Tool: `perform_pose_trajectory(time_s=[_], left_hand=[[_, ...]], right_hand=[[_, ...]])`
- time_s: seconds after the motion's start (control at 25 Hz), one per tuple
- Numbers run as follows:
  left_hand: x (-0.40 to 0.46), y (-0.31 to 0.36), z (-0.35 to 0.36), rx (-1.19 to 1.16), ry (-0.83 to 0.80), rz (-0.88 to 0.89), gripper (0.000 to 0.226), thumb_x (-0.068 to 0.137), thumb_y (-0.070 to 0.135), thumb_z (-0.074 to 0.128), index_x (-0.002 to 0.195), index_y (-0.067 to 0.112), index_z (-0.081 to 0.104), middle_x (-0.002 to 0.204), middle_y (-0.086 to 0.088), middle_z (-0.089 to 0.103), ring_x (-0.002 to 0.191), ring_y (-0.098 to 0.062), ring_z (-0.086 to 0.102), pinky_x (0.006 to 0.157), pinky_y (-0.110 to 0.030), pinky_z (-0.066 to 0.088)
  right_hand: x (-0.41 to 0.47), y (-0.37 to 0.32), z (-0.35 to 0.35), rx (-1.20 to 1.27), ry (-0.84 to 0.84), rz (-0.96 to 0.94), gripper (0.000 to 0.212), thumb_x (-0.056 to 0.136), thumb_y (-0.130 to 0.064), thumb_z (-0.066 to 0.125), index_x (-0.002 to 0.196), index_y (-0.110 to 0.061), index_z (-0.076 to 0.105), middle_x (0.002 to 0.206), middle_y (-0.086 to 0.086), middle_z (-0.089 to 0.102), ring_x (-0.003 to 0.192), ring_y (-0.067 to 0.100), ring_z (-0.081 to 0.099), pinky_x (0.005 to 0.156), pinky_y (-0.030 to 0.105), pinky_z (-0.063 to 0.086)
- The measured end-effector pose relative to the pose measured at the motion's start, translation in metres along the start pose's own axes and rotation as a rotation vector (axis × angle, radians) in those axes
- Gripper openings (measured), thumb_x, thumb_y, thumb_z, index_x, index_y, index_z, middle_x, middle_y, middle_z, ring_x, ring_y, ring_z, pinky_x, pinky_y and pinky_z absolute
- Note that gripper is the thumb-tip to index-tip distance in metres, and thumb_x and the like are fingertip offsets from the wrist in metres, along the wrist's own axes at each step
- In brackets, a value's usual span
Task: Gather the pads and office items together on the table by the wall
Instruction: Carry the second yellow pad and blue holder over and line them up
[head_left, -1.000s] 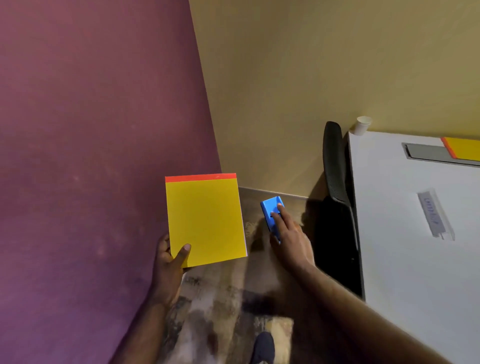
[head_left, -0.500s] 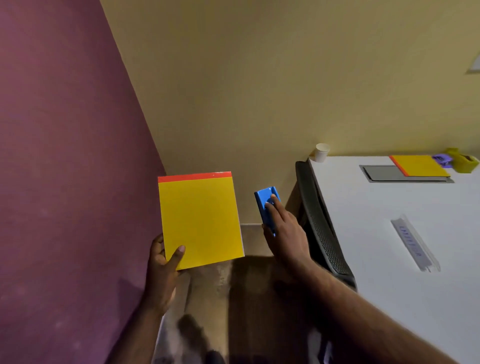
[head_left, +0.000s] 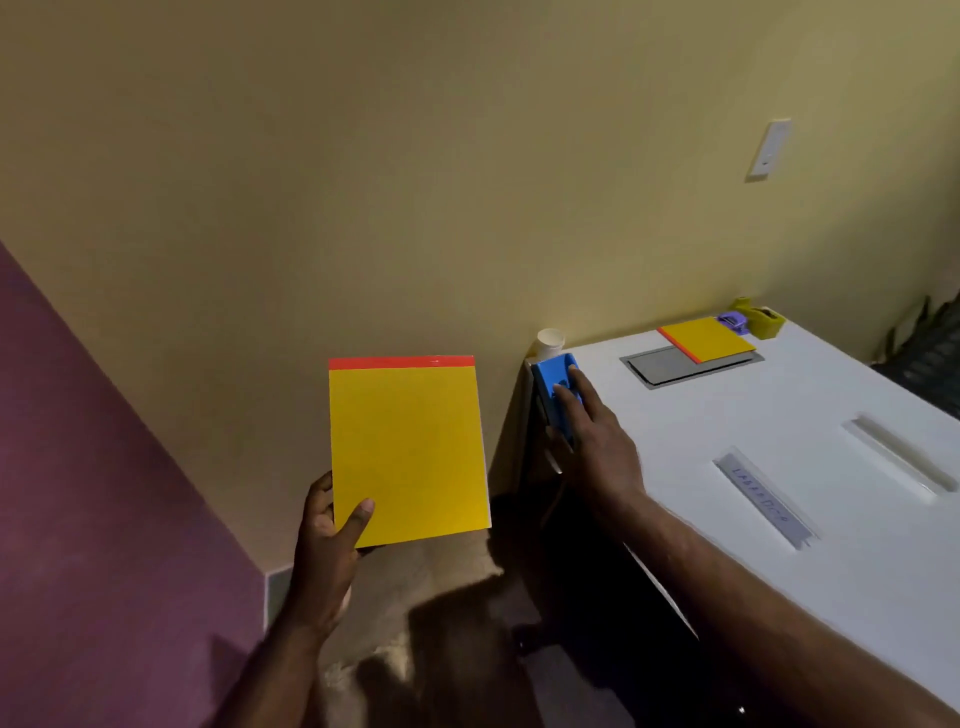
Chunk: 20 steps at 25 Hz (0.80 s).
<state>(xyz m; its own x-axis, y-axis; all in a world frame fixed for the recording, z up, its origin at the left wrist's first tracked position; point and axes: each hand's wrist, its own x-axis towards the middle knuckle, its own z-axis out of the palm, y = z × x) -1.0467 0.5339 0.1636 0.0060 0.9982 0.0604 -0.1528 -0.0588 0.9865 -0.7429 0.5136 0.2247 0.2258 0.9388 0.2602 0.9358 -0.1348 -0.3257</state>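
My left hand (head_left: 327, 540) holds a yellow pad with a red top strip (head_left: 408, 447) by its lower left corner, upright in the air left of the white table (head_left: 779, 447). My right hand (head_left: 597, 441) is closed around a blue stapler-like item (head_left: 553, 384) at the table's near left corner. At the far edge by the wall lies a second yellow pad (head_left: 709, 339), with a purple item (head_left: 733, 321) and a yellow-green tape dispenser (head_left: 758, 316) beside it.
A white paper cup (head_left: 549, 343) stands at the table's back left corner. A grey hatch (head_left: 670, 366) sits partly under the second pad. Two clear name holders (head_left: 763, 501) (head_left: 898, 460) lie mid-table. A purple wall (head_left: 104, 493) is on the left, a plant (head_left: 930, 343) far right.
The view has swung right and up, bringing more of the table into sight. Both hands with the pad and blue item have come closer to the table's left corner.
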Motion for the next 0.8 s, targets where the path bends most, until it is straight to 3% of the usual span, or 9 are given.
perform_pose_trajectory(time_s=[0.08, 0.2, 0.44, 0.56, 0.64, 0.72, 0.8], left_hand=[[0.033, -0.001, 0.008, 0.019, -0.042, 0.008, 0.048, 0.092, -0.008, 0.050, 0.136, 0.009, 0.042, 0.122, -0.005, 0.061, 0.101, -0.006, 0.066, 0.071, -0.022, 0.056], [0.085, -0.011, 0.019, 0.052, -0.112, -0.015, 0.047, 0.092, -0.003, 0.054, 0.134, 0.017, 0.046, 0.129, -0.007, 0.061, 0.117, -0.025, 0.059, 0.092, -0.045, 0.051], [0.177, -0.035, 0.048, 0.118, -0.187, -0.071, 0.046, 0.091, 0.004, 0.056, 0.132, 0.025, 0.048, 0.130, -0.003, 0.061, 0.119, -0.027, 0.058, 0.099, -0.061, 0.043], [0.219, -0.046, 0.064, 0.163, -0.232, -0.093, 0.047, 0.091, 0.005, 0.057, 0.130, 0.030, 0.049, 0.133, 0.000, 0.059, 0.122, -0.025, 0.056, 0.100, -0.062, 0.042], [0.238, -0.052, 0.077, 0.175, -0.250, -0.109, 0.046, 0.091, 0.004, 0.057, 0.130, 0.028, 0.049, 0.132, -0.001, 0.059, 0.121, -0.025, 0.056, 0.099, -0.056, 0.046], [0.251, -0.057, 0.089, 0.178, -0.257, -0.122, 0.046, 0.091, 0.000, 0.055, 0.130, 0.023, 0.048, 0.127, 0.001, 0.061, 0.119, -0.015, 0.058, 0.093, -0.033, 0.052], [0.265, -0.060, 0.100, 0.201, -0.274, -0.124, 0.047, 0.091, -0.005, 0.053, 0.132, 0.017, 0.045, 0.121, 0.009, 0.059, 0.107, 0.007, 0.060, 0.076, -0.009, 0.049]], right_hand=[[0.020, 0.011, 0.000, -0.023, 0.052, 0.044, 0.066, 0.090, -0.028, 0.061, 0.147, -0.024, 0.029, 0.162, -0.005, 0.007, 0.127, 0.029, 0.046, 0.085, 0.043, 0.054], [0.053, 0.028, 0.007, -0.050, 0.104, 0.116, 0.060, 0.090, -0.028, 0.061, 0.144, -0.024, 0.035, 0.162, -0.004, 0.008, 0.122, 0.029, 0.051, 0.078, 0.042, 0.056], [0.130, 0.070, 0.037, -0.009, 0.156, 0.252, 0.067, 0.089, -0.027, 0.062, 0.146, -0.025, 0.026, 0.160, 0.003, 0.009, 0.119, 0.032, 0.053, 0.077, 0.044, 0.058], [0.169, 0.090, 0.053, 0.095, 0.194, 0.312, 0.073, 0.088, -0.022, 0.063, 0.148, -0.019, 0.022, 0.156, 0.008, 0.018, 0.123, 0.034, 0.048, 0.083, 0.048, 0.056], [0.189, 0.102, 0.061, 0.121, 0.201, 0.332, 0.073, 0.087, -0.020, 0.065, 0.147, -0.015, 0.023, 0.152, 0.013, 0.028, 0.126, 0.034, 0.045, 0.091, 0.051, 0.052], [0.206, 0.111, 0.068, 0.133, 0.202, 0.346, 0.072, 0.086, -0.018, 0.066, 0.145, -0.011, 0.026, 0.147, 0.015, 0.036, 0.125, 0.033, 0.045, 0.095, 0.052, 0.050], [0.220, 0.116, 0.072, 0.130, 0.194, 0.376, 0.071, 0.086, -0.017, 0.066, 0.145, -0.011, 0.027, 0.146, 0.015, 0.038, 0.124, 0.032, 0.046, 0.097, 0.051, 0.049]])
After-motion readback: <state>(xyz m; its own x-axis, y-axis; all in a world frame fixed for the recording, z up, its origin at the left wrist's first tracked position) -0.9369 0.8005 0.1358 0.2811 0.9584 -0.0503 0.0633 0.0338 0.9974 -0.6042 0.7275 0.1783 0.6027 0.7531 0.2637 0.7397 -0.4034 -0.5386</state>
